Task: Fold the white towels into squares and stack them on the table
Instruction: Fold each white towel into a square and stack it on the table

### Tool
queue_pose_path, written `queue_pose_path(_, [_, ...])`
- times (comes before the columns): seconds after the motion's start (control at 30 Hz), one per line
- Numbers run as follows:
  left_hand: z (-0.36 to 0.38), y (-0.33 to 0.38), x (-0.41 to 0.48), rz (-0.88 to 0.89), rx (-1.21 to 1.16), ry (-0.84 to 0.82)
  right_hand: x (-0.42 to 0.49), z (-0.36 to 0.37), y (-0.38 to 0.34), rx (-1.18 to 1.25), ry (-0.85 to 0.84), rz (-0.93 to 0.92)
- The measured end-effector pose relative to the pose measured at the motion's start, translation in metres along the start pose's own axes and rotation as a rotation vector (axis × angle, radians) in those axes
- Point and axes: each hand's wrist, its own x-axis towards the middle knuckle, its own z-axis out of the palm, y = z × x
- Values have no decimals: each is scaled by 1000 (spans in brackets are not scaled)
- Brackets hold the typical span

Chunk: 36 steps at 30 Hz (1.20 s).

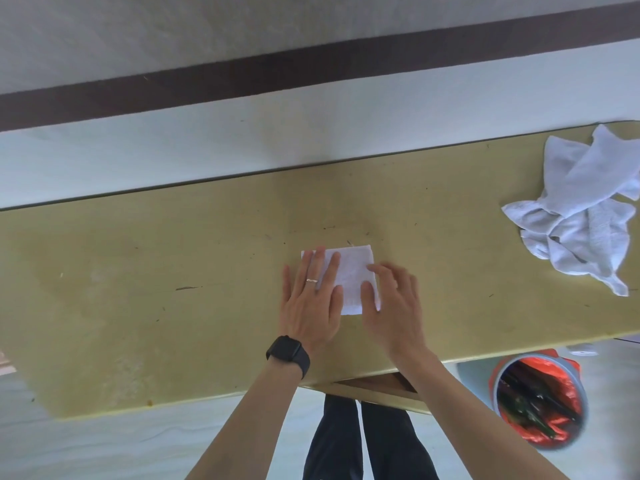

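While the left hand [310, 299] and right hand [391, 306] press flat, gripping nothing, on one folded towel [349, 271] at mid-bench [138, 271], the crumpled towel pile [581, 209] at far right awaits folding and stacking.

One head-worn wide-angle view looks steeply down onto the surface [173, 254], close above the left hand [310, 306] and right hand [393, 306], with the wall [207, 36] at the top.
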Motion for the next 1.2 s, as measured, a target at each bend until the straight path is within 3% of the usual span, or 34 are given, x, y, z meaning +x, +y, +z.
queue_pose_path(0.07, [2,-5,-1,-32,16,-14,10,17,7,-228,-43,-144])
queue_pose_path(0.2, [6,-13,0,-29,20,-91,17,32,27,-407,-125,-172])
queue_pose_path(0.47, [4,-3,-35,-61,45,-88,-22,29,32,-423,-179,-176])
queue_pose_path(0.63, [4,10,-82,-105,-68,-69,-64,18,33,-397,-221,-167])
queue_pose_path(0.7, [-4,15,-89,-263,-154,-47,-68,10,25,-324,-203,-85])
queue_pose_path(0.83, [-27,23,-77,-765,-333,-60,-58,-2,2,-134,-130,272])
queue_pose_path(1.07, [-38,24,-39,-899,-334,-293,-24,-8,-18,-8,-318,537])
queue_pose_path(1.2, [-48,25,-38,-902,-478,-295,-21,-16,-17,72,-397,530])
